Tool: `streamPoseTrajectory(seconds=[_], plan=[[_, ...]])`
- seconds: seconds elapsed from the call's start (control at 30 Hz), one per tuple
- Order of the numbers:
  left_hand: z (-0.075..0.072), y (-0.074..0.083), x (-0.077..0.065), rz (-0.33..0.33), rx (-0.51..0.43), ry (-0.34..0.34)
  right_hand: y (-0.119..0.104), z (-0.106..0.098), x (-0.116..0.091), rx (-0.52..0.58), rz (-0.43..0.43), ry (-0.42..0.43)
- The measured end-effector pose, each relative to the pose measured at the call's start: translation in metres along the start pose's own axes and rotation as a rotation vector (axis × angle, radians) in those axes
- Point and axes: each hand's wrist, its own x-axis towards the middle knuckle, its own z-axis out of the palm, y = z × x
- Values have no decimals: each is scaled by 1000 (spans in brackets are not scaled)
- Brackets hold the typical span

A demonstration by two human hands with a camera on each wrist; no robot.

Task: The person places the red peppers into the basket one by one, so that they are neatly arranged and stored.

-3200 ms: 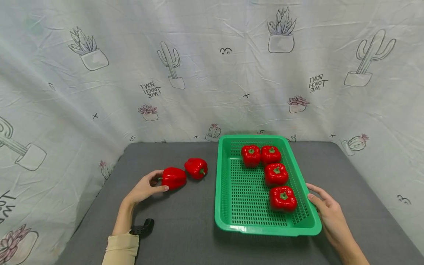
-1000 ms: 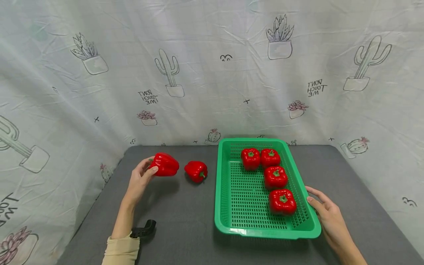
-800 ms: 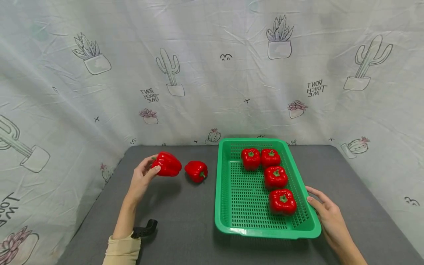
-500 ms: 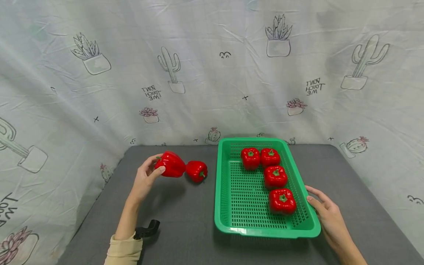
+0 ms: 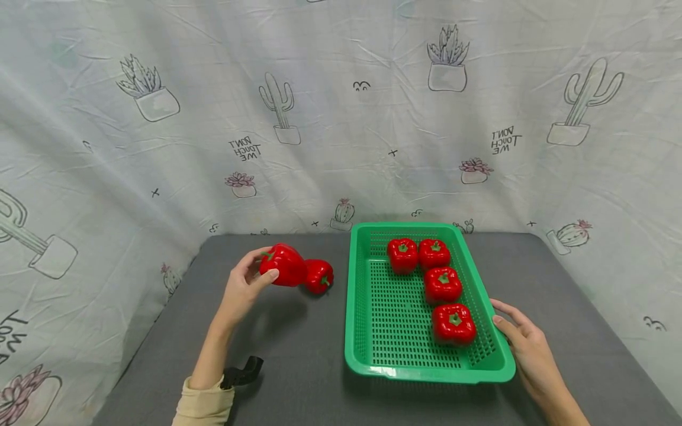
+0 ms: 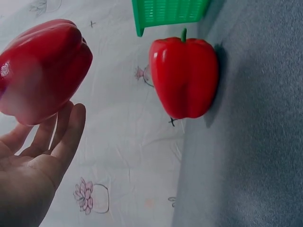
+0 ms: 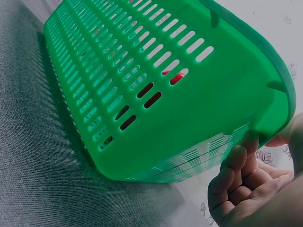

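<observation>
My left hand point(image 5: 240, 293) holds a shiny red bell pepper point(image 5: 288, 266) by its stem end, raised off the table with its shadow below. In the left wrist view this held pepper point(image 6: 47, 71) fills the upper left, above the spread fingers. A second red bell pepper point(image 5: 321, 277) lies on the table just behind and right of it, partly covered in the head view. My right hand point(image 5: 533, 352) grips the right rim of a green plastic basket point(image 5: 426, 374). Seen from the right wrist, the fingers curl under the rim of the basket point(image 7: 208, 90).
Several red bell peppers point(image 5: 443, 285) stand stem up along the back and right of the basket. A grey cloth covers the table point(image 5: 303, 367). Behind and beside it hangs a white curtain point(image 5: 341, 118) with cactus drawings. A black strap point(image 5: 242, 373) circles the left wrist.
My left hand has lifted the pepper off the table and, over the last second, carried it right until it overlaps the lying pepper in view. The right hand and basket stay put.
</observation>
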Motion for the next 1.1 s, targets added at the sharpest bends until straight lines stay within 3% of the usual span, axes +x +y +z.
streamPoseTrajectory(seconds=[0.17, 0.43, 0.63, 0.83, 1.0, 1.1], plan=[[8, 9, -1, -21, -12, 2, 1, -1, 0, -6, 5, 2], [26, 40, -6, -12, 28, -27, 2, -2, -1, 2, 6, -1], [36, 36, -6, -8, 34, -45, 2, -2, -1, 15, 7, 1], [46, 32, -7, 70, 65, -59, 1, -1, 0, 6, 11, 7], [68, 46, -7, 103, 29, -136, 0, 0, 1, 0, 11, 5], [85, 64, -3, 96, 62, -199, 0, 0, 1, 2, 11, 6]])
